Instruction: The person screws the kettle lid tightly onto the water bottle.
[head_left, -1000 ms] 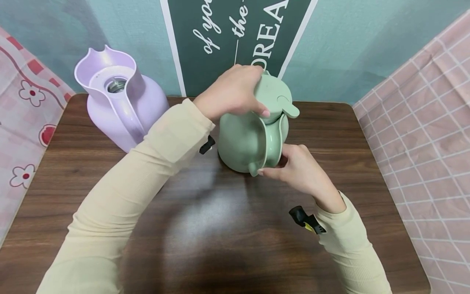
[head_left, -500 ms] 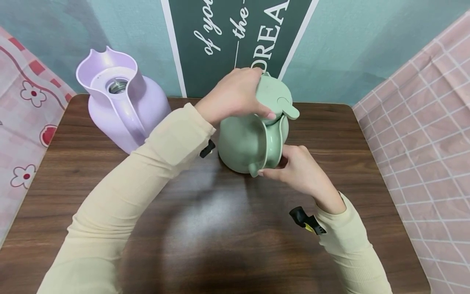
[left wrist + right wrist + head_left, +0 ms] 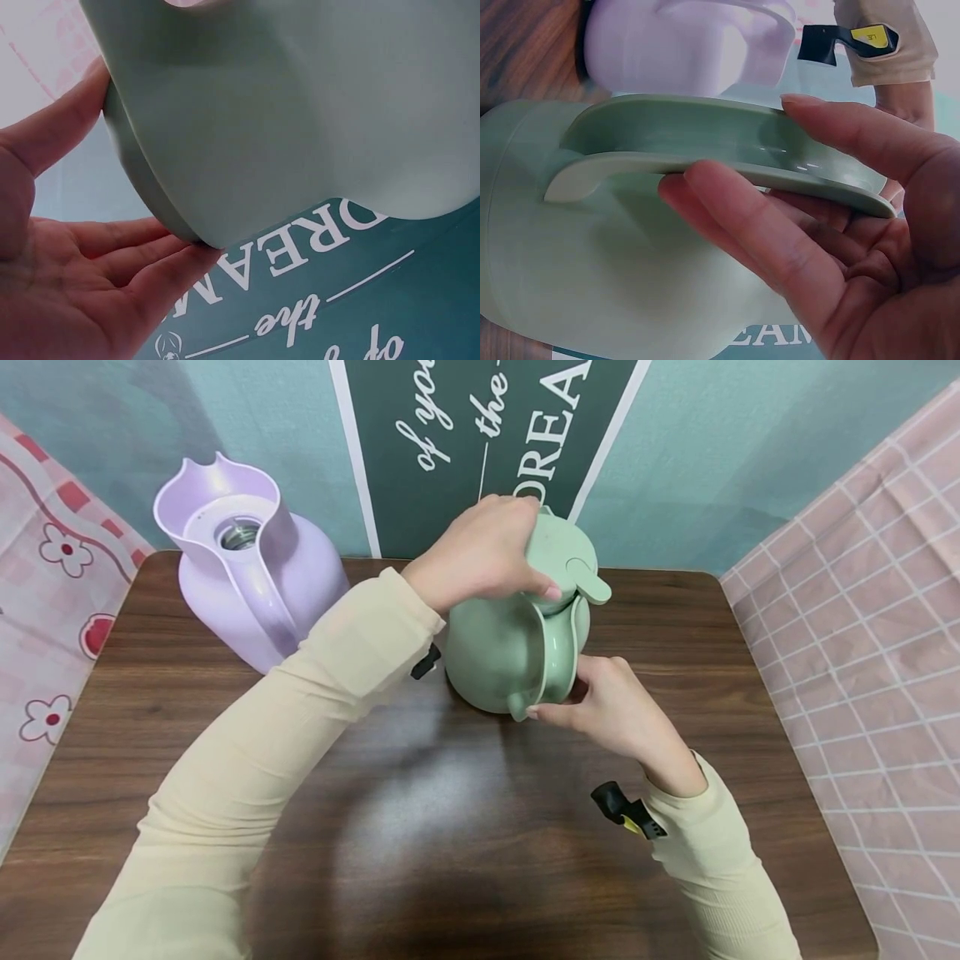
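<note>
A green thermos jug point(image 3: 495, 652) stands upright on the table, its round lid point(image 3: 558, 556) seated in the top with a tab over the handle. My left hand point(image 3: 483, 552) grips the lid from the left, thumb on the near side and fingers round the far side. In the left wrist view, the thumb and fingertips point(image 3: 202, 251) touch the lid's edge. Lower down, my right hand point(image 3: 618, 702) holds the jug's handle point(image 3: 561, 647). Fingers point(image 3: 742, 217) curl round that handle in the right wrist view.
A lilac thermos jug point(image 3: 262, 577) without a lid stands at the back left. Behind the brown wooden table point(image 3: 465, 843) hangs a teal cloth point(image 3: 712, 460) with a lettered dark panel point(image 3: 465, 410). A pink checked cloth point(image 3: 885, 635) borders the right side.
My left thumb has slid slightly to the right along the lid's near side. Both jugs and my right hand look unmoved.
</note>
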Tool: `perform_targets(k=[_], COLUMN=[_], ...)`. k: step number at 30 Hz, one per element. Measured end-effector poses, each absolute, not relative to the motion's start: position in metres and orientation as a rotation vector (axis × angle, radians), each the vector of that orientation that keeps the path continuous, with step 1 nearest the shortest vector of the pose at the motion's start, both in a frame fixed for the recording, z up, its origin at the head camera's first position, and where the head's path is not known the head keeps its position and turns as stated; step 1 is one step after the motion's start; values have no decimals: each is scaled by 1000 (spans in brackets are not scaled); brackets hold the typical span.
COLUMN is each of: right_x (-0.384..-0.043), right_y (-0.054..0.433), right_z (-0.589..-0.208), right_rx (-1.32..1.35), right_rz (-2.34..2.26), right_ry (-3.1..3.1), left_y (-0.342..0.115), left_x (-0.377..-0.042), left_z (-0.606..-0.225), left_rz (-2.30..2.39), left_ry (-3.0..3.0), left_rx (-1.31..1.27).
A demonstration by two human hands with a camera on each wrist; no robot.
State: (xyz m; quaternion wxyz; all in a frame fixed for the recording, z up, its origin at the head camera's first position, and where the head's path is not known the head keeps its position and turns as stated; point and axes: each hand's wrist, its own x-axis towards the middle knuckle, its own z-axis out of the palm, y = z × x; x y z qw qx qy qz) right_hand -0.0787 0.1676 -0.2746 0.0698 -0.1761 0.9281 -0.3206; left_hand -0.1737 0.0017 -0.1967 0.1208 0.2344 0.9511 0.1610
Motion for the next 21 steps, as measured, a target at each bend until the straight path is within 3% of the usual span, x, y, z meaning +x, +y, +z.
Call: perform_targets(k=[21], right_x=[-80], right_y=[167], right_z=[-277], right_rx=[-518], right_rz=[-973], right_ry=[2775], left_y=[-3], left_x=[-184], left_z=[-194], left_rz=[441], left_ry=[2722], left_rx=[785])
